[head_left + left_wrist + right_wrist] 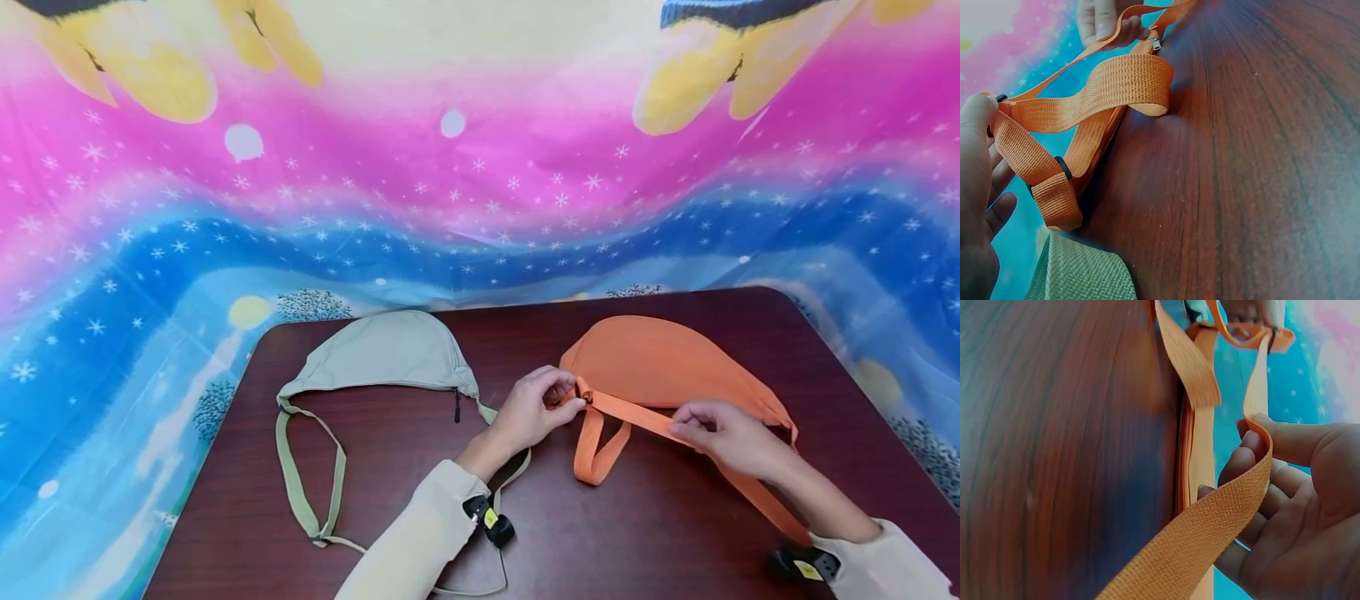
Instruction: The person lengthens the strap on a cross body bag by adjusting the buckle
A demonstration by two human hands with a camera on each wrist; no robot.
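An orange sling bag (660,358) lies on the right part of the table. Its orange strap (633,413) stretches between the two hands, raised in front of the bag. My left hand (534,408) pinches the strap at a dark buckle (1001,99), and a loop of webbing (596,454) hangs below. In the left wrist view a second dark buckle (1064,167) sits lower on the strap. My right hand (731,433) pinches the strap between thumb and fingers; in the right wrist view the webbing (1210,512) bends over those fingers and trails away.
A pale green sling bag (390,350) lies on the left of the dark wooden table (405,433), its green strap (296,475) looped toward the front. The left forearm crosses over part of that strap. A printed cloth (420,192) hangs behind the table.
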